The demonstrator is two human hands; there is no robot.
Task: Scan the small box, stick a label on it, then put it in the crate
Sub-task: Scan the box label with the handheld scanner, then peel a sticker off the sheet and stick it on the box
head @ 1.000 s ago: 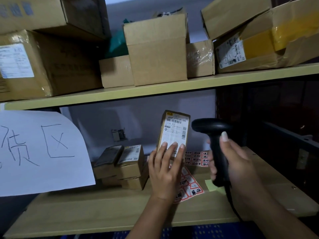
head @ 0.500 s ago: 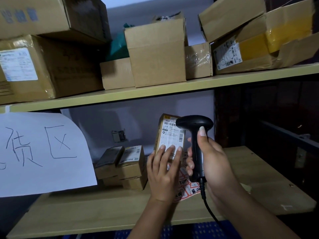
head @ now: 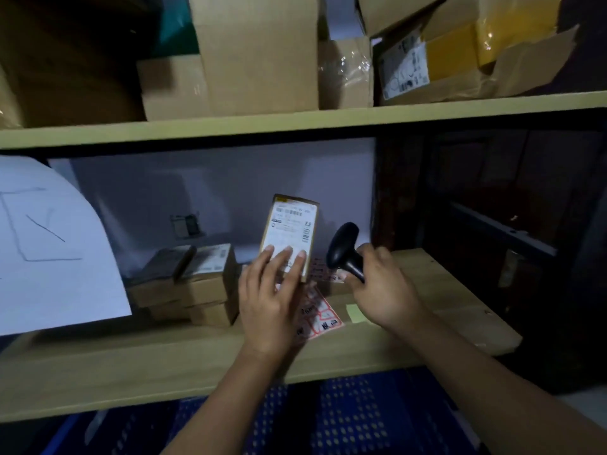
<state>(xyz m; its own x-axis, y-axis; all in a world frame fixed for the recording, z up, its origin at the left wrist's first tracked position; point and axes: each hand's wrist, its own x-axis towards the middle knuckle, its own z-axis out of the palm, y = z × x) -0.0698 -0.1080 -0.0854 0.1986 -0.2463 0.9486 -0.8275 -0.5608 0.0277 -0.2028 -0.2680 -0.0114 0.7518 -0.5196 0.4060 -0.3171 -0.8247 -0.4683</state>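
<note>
Above the lower shelf point(head: 427, 290), your left hand point(head: 269, 303) holds the small box point(head: 290, 233) upright, fingers spread flat on its labelled face. Your right hand point(head: 381, 287) grips the black scanner point(head: 343, 252), now tilted and lowered from the box. Sticker sheet point(head: 320, 318) lies beneath; stacked boxes point(head: 193, 284) stand left; blue crate point(head: 345, 418) below.
</note>
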